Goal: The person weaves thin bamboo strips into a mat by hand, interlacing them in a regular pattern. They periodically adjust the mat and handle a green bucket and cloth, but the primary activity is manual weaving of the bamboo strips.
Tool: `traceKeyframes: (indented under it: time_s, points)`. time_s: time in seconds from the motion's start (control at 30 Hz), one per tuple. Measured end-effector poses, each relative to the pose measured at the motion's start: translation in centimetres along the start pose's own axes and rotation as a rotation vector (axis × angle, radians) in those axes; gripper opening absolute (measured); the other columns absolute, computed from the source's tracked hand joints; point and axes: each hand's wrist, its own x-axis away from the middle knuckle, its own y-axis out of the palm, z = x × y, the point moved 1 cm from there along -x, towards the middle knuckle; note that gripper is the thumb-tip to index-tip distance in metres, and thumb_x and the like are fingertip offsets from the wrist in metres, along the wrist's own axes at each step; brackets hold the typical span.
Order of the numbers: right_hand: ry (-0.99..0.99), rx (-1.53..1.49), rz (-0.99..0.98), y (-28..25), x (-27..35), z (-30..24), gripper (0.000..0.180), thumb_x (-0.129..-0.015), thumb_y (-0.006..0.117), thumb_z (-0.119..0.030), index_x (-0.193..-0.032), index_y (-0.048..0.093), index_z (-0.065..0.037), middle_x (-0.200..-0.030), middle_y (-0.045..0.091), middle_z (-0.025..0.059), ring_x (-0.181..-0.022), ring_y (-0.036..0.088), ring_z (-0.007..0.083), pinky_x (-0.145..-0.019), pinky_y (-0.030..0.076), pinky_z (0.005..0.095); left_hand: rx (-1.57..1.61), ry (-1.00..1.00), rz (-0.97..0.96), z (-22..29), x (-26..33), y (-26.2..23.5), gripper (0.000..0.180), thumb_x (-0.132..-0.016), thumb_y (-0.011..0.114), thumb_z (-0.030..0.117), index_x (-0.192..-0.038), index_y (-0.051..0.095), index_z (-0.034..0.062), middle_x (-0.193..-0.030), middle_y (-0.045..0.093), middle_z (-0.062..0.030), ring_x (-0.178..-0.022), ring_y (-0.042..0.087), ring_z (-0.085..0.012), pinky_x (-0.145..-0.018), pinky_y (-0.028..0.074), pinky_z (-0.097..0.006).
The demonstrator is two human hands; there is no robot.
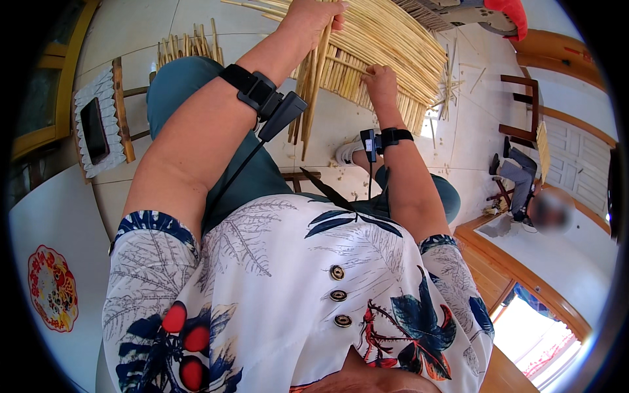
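Head view, left hand (313, 16): closed round a small bundle of pale reed stalks (313, 98), gripped near the top; the stalks hang down past the wrist, apparently so they can be fed one by one into the work.
Head view, right hand (380, 80): fingers curled and pressed onto the woven reed mat (386, 39); it seems to pin the stalks in place, though whether it pinches a single stalk I cannot tell.
Reed mat: spread on the tiled floor (341, 124) ahead of the knees, the stalks laid side by side and fanning up and to the right.
Wrists: a black strap device (262, 95) on the left forearm with a cable trailing down; a smaller one (383, 139) on the right.
Spare stalks (187, 47): a loose pile beyond the left knee, near at hand.
Wooden stool (108, 118): to the left, with a dark phone lying on a white cloth.
Another person (524, 190): seated at far right, well apart.
Hidden or cut off: left fingertips cropped at the top edge; the mat's far end runs out of frame; the red and grey object at top right is too cropped to identify.
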Motion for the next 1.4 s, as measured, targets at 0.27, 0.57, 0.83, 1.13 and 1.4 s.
traceKeyframes:
  time_s: [0.27,0.57,0.83,1.13,1.4]
  points:
    - [-0.216,0.172,0.092,0.0,1.4,0.4,0.014,-0.071,0.064,-0.019,-0.077,0.056,-0.009,-0.077,0.054,0.0086,-0.081,0.051,0.0298,-0.067,0.043,0.039,0.082,0.055,-0.067,-0.5,-0.1,0.2,0.005,-0.077,0.053,0.004,-0.08,0.054,0.0002,-0.058,0.05,-0.0063,-0.047,0.048,-0.0161,-0.04,0.039,-0.028]
    - [0.177,-0.481,-0.058,-4.0,1.4,-1.9,0.014,-0.086,0.051,-0.019,-0.09,0.052,-0.006,-0.071,0.055,0.0073,-0.063,0.055,0.0185,-0.054,0.045,0.032,-0.107,-0.004,-0.172,-1.8,-0.7,-0.1,0.007,-0.078,0.054,0.006,-0.082,0.055,0.0,-0.061,0.052,-0.0073,-0.05,0.05,-0.0162,-0.044,0.042,-0.029]
    - [0.228,-1.162,-0.071,-7.8,2.0,-10.4,0.019,-0.093,0.042,-0.017,-0.094,0.054,-0.002,-0.077,0.053,0.0012,-0.067,0.051,0.0088,-0.062,0.044,0.0213,-0.085,0.055,-0.376,-2.9,2.1,1.6,0.029,-0.073,0.071,0.016,-0.097,0.059,0.0022,-0.076,0.058,-0.0026,-0.061,0.053,-0.0104,-0.055,0.046,-0.022]
    - [0.047,-0.932,-0.093,-7.3,3.7,-9.4,0.032,-0.076,0.063,-0.006,-0.104,0.047,-0.002,-0.093,0.056,0.0053,-0.082,0.056,0.0145,-0.069,0.046,0.025,-0.139,0.02,-0.508,-3.7,4.7,2.4,0.024,-0.074,0.07,0.017,-0.091,0.059,0.003,-0.08,0.06,-0.005,-0.07,0.056,-0.0126,-0.057,0.047,-0.027]
    - [0.21,-1.275,-0.056,-5.2,5.7,-10.7,0.043,-0.068,0.067,0.004,-0.105,0.048,-0.002,-0.098,0.057,0.0037,-0.09,0.055,0.0132,-0.077,0.047,0.0264,-0.311,0.169,-0.588,-5.5,7.5,3.6,0.029,-0.073,0.071,0.019,-0.095,0.06,0.0036,-0.081,0.059,-0.0016,-0.075,0.054,-0.0093,-0.069,0.045,-0.024]
